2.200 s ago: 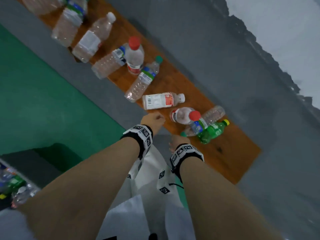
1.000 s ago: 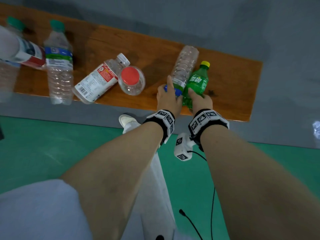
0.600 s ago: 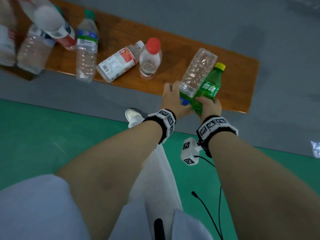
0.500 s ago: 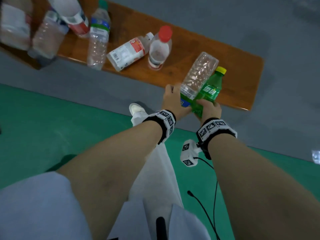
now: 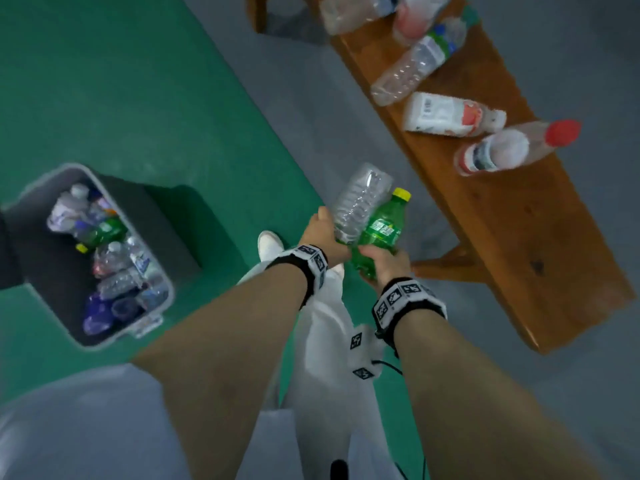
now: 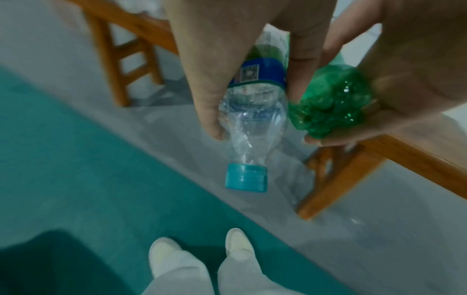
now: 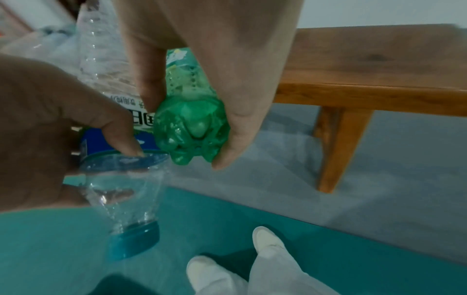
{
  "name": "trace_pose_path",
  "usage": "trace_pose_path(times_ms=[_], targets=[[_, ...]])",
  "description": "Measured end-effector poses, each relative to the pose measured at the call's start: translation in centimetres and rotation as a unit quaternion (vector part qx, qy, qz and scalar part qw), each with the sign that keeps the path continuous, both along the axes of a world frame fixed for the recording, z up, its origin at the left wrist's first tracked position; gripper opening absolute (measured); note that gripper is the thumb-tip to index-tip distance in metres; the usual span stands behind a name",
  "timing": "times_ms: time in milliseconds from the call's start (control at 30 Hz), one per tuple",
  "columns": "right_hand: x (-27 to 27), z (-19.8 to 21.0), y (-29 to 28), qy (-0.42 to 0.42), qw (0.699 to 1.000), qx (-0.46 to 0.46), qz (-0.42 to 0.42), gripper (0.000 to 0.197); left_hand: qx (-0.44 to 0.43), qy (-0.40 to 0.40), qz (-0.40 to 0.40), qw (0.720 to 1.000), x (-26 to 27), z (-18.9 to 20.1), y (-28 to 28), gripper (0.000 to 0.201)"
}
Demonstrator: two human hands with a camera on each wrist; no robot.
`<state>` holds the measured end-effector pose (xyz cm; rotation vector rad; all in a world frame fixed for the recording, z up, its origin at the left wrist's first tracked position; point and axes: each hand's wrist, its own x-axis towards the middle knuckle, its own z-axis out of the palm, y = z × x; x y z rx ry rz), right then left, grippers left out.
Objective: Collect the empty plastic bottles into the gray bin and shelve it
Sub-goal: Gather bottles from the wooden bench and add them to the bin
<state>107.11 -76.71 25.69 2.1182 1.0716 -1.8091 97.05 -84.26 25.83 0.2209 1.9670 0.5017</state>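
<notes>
Left hand (image 5: 320, 233) grips clear bottle (image 5: 358, 202) cap-down; right hand (image 5: 382, 263) grips green bottle (image 5: 379, 232). Both off bench (image 5: 519, 216), bottles touching. Gray bin (image 5: 41, 181) well apart; careless toss risks your bottles bouncing off rim.

The light is dim and even, with a cool greenish cast; a soft shadow falls beside the gray bin (image 5: 93, 178) on the floor; motion blur smears the bottles on the table (image 5: 502, 216) in the head view; both wrist views bend lines at the edges, and the fingers (image 6: 209, 111) close to the lens look soft and grainy.
</notes>
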Motion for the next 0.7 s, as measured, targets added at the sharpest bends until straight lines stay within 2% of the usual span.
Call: trace_pose_path(times_ms=[100, 233, 267, 333, 467, 600, 700], targets=[[-3.6, -0.1, -2.7, 0.040, 0.993, -0.028, 0.104, 0.032, -0.020, 0.014, 0.132, 0.991, -2.2, -0.5, -3.8, 0.057], [-8.1, -0.9, -6.8, 0.049, 0.975, -0.042, 0.212, 0.076, -0.021, 0.032, 0.287, 0.957, -4.1, -1.3, -9.3, 0.052], [-8.9, -1.2, -8.2, 0.047, 0.965, -0.038, 0.254, 0.079, -0.021, 0.032, 0.318, 0.947, -4.3, -1.5, -11.0, 0.052], [-10.5, -1.4, -11.2, 0.037, 0.940, -0.024, 0.337, 0.074, -0.031, 0.041, 0.373, 0.927, -4.6, -2.1, -14.5, 0.051], [-14.5, -1.8, -17.8, 0.039, 0.878, -0.007, 0.477, 0.049, -0.058, 0.035, 0.473, 0.878, -5.0, -3.7, -22.1, 0.056], [-17.8, -3.1, -25.1, 0.050, 0.810, 0.004, 0.584, 0.048, -0.075, 0.033, 0.550, 0.831, -5.5, -5.3, -29.5, 0.073], [-19.7, -4.6, -30.3, 0.040, 0.777, 0.003, 0.628, 0.053, -0.062, 0.018, 0.594, 0.802, -6.1, -7.1, -34.3, 0.076]])
